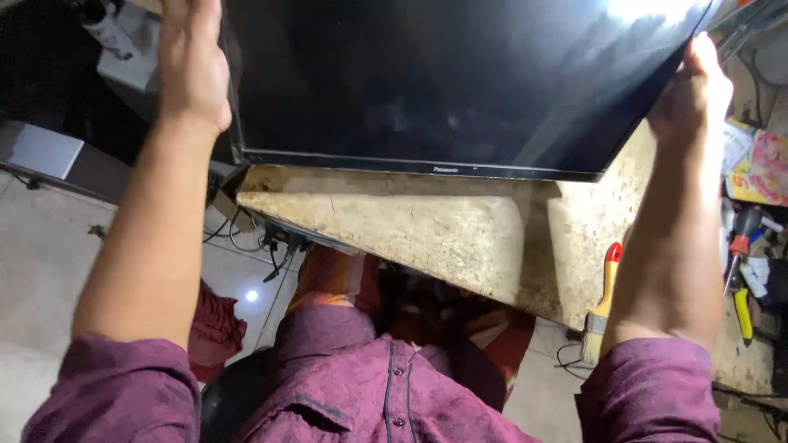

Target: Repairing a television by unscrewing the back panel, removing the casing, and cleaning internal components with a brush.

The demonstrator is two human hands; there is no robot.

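The flat-screen television [443, 82] runs out of the picture at the top, so its upper edge and both upper corners are unseen, and a bright glare washes out the glass near the top right. Its long axis runs left to right with a slight tilt, the lower bezel facing the person and slanting down toward the right; the dark glossy screen faces upward toward the camera. It sits over the far part of a worn, speckled stone worktop [460, 238], whose pale, pitted surface shows just below the bezel. The left hand [193, 66] lies flat against the television's left edge, palm on the frame, fingers cut off by the top of the picture, so how far they wrap cannot be told. The right hand [694, 86] is clamped on the right edge, thumb on the front, the other fingers hidden behind the panel. Both forearms emerge from rolled maroon shirt sleeves [123, 385] of textured cloth. On the worktop's right side a paintbrush [603, 303] with a red and yellow handle and pale bristles lies near the right forearm, and beyond it a screwdriver [739, 242] sits among cluttered, hard-to-read tools. Tangled black cables [263, 238] hang below the worktop's left corner.
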